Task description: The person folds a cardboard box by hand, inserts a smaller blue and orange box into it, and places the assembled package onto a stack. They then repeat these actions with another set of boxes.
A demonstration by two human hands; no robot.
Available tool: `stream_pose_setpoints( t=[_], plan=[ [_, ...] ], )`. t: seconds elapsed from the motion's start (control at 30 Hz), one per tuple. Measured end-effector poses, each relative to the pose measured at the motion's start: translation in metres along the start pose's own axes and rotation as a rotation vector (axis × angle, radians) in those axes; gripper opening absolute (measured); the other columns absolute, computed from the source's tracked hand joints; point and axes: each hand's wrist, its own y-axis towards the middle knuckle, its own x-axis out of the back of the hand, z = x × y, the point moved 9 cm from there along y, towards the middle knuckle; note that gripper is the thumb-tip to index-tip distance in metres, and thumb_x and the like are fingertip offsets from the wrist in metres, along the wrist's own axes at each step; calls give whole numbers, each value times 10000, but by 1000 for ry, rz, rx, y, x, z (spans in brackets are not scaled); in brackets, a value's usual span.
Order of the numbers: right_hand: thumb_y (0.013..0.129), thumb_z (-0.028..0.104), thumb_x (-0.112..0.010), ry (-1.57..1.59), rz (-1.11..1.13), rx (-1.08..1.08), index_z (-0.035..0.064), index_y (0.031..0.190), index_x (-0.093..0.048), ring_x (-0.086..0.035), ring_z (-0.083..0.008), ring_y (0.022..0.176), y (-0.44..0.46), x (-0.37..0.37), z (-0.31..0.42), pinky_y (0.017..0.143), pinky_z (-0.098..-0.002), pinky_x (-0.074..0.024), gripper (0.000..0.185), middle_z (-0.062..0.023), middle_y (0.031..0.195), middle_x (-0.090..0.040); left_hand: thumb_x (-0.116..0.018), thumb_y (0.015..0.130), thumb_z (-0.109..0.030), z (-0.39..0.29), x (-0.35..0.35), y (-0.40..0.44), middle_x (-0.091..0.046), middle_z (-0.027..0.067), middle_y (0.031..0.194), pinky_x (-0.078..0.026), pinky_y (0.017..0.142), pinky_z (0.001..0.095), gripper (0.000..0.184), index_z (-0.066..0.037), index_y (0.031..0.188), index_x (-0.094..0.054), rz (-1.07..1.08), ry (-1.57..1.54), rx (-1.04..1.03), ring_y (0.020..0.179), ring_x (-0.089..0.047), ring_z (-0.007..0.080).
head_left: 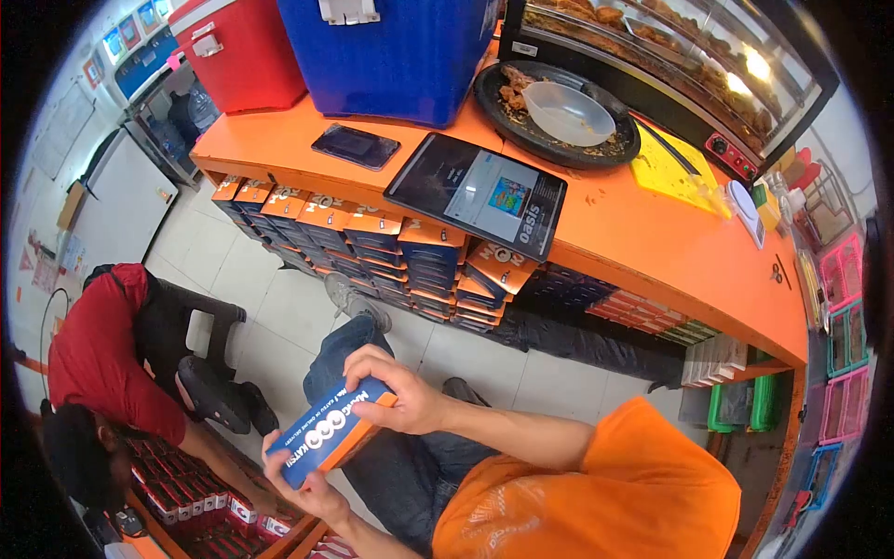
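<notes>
My right hand (399,389) grips the upper end of a blue and orange cardboard food box (328,430), with the thumb on its printed face. At the box's lower end my left hand (303,480) has its fingers wrapped round the edge. The box is tilted above my lap, its white lettering facing up. It looks folded into shape; its underside is hidden.
Beyond my legs, an orange counter (633,224) bears a tablet (480,196), a phone (356,146), a black pan (494,98) and coolers. Stacked boxes (326,219) fill the shelf below. At left, a co-worker in a red shirt (107,349) reaches into red boxes (200,498).
</notes>
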Motion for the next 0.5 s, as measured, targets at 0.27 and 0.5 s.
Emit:
stream_pose_setpoints(
  t=[0.27,0.5],
  plan=[
    [816,204,-732,-17,40,-3,43,967,-581,-498,-258,1082,6,-3,3,982,-369,-365,267,-121,1103,-521,-693,840,-384,4,4,5,-505,223,1246,-385,989,423,384,-61,751,-505,104,-36,187,1142,-496,299],
    [825,260,-728,44,62,-23,72,979,-565,-501,-251,1045,13,-6,-1,970,-392,-358,293,-104,1038,-534,-682,853,-318,7,8,4,-518,181,1292,-235,1100,451,384,-44,672,-481,201,73,172,1205,-459,283]
  ],
)
